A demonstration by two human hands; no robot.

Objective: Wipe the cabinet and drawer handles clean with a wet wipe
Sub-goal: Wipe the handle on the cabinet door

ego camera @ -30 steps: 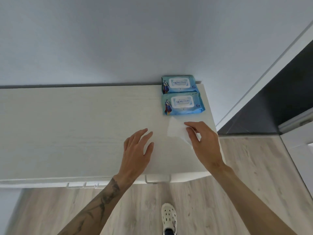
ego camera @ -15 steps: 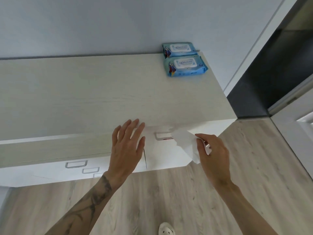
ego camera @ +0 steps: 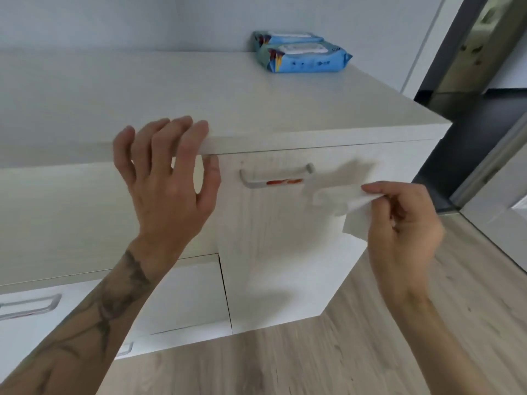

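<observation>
Head view. The cabinet (ego camera: 256, 104) has a flat, matt, pale wood-grain top and white fronts. It stands against a plain light wall on a light plank floor (ego camera: 313, 366), with a dark doorway (ego camera: 470, 132) to the right. Two blue soft packs of wipes (ego camera: 308, 59) lie at the back right of the top.

The door handle (ego camera: 275, 178) is a silver bar with rounded corners and a red smear on its lower run. A similar drawer handle (ego camera: 28, 306) is at lower left.

The left hand (ego camera: 168, 189) is at the top's front edge, fingers spread and relaxed, grasping nothing. The right hand (ego camera: 405, 229) pinches the white, crumpled wet wipe (ego camera: 350, 206) between thumb and forefinger, just right of the door handle. Whether the two touch cannot be determined.
</observation>
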